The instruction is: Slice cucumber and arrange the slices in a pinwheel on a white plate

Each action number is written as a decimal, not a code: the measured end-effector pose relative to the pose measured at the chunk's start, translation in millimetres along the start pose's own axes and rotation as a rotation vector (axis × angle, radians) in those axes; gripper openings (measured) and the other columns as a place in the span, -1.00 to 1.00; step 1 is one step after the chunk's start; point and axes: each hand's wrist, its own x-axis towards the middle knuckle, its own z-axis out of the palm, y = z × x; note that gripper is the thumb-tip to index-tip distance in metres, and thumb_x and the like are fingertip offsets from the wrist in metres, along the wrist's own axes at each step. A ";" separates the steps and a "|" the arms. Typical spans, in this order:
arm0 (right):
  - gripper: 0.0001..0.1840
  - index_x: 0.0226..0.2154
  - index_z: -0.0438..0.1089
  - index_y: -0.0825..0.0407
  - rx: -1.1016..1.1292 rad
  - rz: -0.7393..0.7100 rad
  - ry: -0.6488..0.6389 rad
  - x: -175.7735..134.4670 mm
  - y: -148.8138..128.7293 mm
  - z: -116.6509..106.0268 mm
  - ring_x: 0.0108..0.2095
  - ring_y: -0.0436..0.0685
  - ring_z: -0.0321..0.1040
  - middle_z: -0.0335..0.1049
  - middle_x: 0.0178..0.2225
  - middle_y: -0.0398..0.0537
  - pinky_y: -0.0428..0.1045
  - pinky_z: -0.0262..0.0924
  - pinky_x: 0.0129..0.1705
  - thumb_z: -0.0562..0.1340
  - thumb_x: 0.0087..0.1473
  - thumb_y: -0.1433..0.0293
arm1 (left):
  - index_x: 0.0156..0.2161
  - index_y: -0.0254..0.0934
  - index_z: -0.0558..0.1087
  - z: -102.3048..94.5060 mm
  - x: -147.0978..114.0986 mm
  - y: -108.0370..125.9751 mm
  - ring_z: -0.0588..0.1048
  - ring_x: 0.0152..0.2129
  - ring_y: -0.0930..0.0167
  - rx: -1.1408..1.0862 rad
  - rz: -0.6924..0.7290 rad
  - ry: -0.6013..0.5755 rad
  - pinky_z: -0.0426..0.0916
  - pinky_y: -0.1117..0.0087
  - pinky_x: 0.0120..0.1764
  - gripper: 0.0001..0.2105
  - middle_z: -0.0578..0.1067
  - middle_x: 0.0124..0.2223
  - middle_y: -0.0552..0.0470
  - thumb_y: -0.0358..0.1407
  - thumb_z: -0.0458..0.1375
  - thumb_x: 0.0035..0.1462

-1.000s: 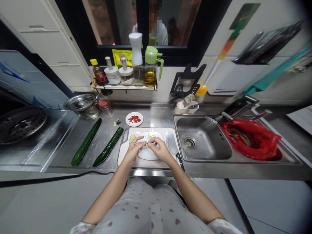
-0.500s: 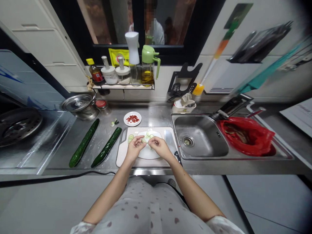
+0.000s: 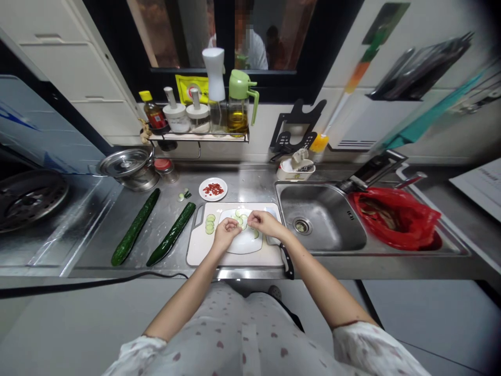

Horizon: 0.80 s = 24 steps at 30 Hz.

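Observation:
A white plate [image 3: 243, 247] lies on the cutting board [image 3: 201, 256], with several thin cucumber slices [image 3: 239, 215] on its far part. Over the plate's left side is my left hand [image 3: 227, 232], its fingers curled closed; what they hold, if anything, is hidden. From the right, my right hand [image 3: 265, 224] pinches at a pale cucumber slice by its fingertips, above the plate. Another short row of cucumber slices [image 3: 210, 224] rests on the board's left. The knife [image 3: 288, 261] lies at the board's right, its blade partly under my right wrist.
Two whole cucumbers [image 3: 135, 228] lie left of the board. Behind it stands a small plate of chopped red pieces [image 3: 213, 189]. The sink [image 3: 324, 219] and a red bag [image 3: 410, 222] are on the right; a lidded pot [image 3: 131, 169] stands at the back left.
My hands have moved slightly right and apart. The slice row on the board's left and more of the knife now show.

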 end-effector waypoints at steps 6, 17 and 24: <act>-0.90 -0.42 0.45 0.08 -0.246 0.037 -0.083 8.2 4.5 -8.4 -0.50 -0.05 0.16 0.32 -0.55 -0.23 -0.16 -0.01 -0.41 0.20 -0.04 0.46 | -0.33 -0.25 0.45 7.0 12.2 -17.3 0.32 -0.56 0.54 0.335 0.003 0.011 0.20 0.49 -0.37 -0.78 0.42 -0.48 0.16 -0.31 0.28 -0.19; -0.81 -0.30 0.49 0.07 -0.628 0.158 -0.259 18.7 20.1 0.0 -0.35 0.03 0.35 0.52 -0.32 -0.02 -0.15 0.02 -0.38 0.16 0.08 0.44 | -0.28 -0.12 0.49 22.4 19.0 -21.5 0.48 -0.33 0.39 0.886 -0.040 -0.109 0.20 0.41 -0.27 -0.85 0.56 -0.32 0.14 -0.34 0.20 -0.04; -0.77 -0.24 0.48 0.03 -0.784 0.188 -0.270 20.4 24.9 3.4 -0.21 0.12 0.41 0.51 -0.22 0.05 -0.11 0.08 -0.31 0.12 0.13 0.43 | -0.29 -0.12 0.49 33.1 23.2 -22.2 0.50 -0.26 0.33 1.005 -0.026 -0.146 0.21 0.34 -0.17 -0.85 0.57 -0.32 0.10 -0.36 0.16 -0.02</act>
